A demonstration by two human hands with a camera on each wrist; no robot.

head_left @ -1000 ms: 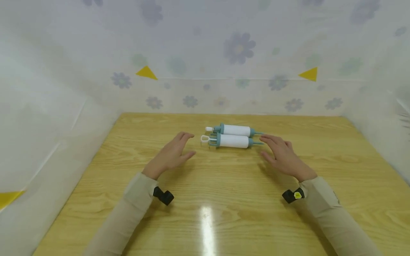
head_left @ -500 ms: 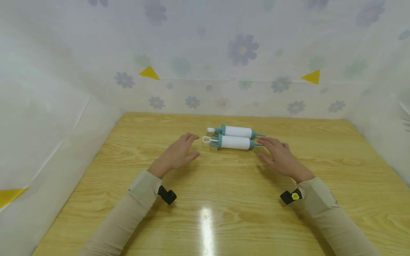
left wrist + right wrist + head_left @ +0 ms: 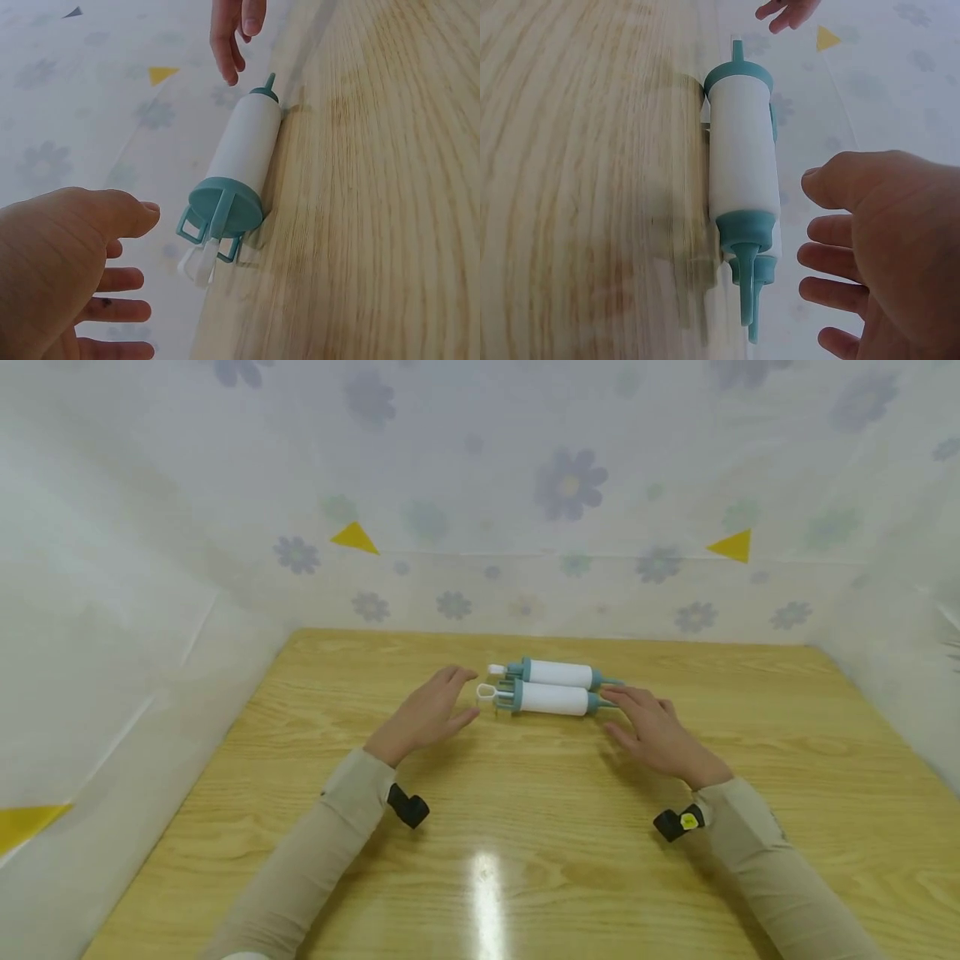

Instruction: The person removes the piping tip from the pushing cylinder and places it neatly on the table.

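Two syringe-like dispensers lie side by side on the table, each with a white barrel, teal ends, a long thin nozzle on the right and a white plunger handle on the left. The near syringe [image 3: 553, 698] partly covers the far syringe [image 3: 560, 673]. My left hand [image 3: 427, 714] is just left of the looped plunger handle [image 3: 486, 692], thumb and fingers spread and holding nothing. On the other side, my right hand [image 3: 660, 739] hovers by the nozzles, its fingertips overlapping them in the head view. A gap shows between the right hand and the near nozzle [image 3: 746, 285] in the right wrist view.
The wood-grain table [image 3: 480, 810] runs back to a pale flowered sheet [image 3: 465, 585], which also hangs at both sides. Yellow triangles [image 3: 356, 537] mark the sheet. Each wrist wears a small black camera [image 3: 408, 807].
My left hand has moved slightly right, closer to the plunger handles. The right hand has shifted a little left toward the nozzles. Both syringes stay in place while the head view shifts slightly.
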